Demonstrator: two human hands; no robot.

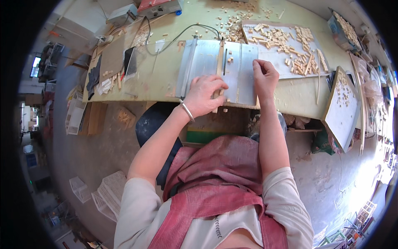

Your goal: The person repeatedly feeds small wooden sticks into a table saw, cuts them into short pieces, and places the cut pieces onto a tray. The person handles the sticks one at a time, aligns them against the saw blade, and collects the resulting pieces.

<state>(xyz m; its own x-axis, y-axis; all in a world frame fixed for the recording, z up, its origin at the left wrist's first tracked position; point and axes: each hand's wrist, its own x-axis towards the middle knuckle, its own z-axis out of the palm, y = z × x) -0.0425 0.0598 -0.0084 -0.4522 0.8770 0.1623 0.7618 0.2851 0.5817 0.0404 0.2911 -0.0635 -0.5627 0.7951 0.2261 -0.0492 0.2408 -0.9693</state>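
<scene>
A small metal-topped bench machine (244, 70) stands at the near edge of the table, with a wooden strip (220, 62) running along its top and a narrow dark slot (225, 62) beside it. My left hand (206, 94) is over the near part of the plate, fingers curled round a small wooden stick (217, 94). A little wooden block (225, 110) shows just below those fingers, at the plate's near edge. Two or three cut blocks (230, 58) lie right of the slot. My right hand (265, 77) is closed at the plate's right edge, thumb against forefinger; what it pinches, if anything, is hidden.
Behind and right, a white board (282, 74) carries many wooden pieces (269, 39). Scattered blocks (234, 27) lie beyond the machine. A black cable (182, 31) loops behind it. Dark gloves (93, 79) lie at the left; a tilted tray (342, 108) leans at the right.
</scene>
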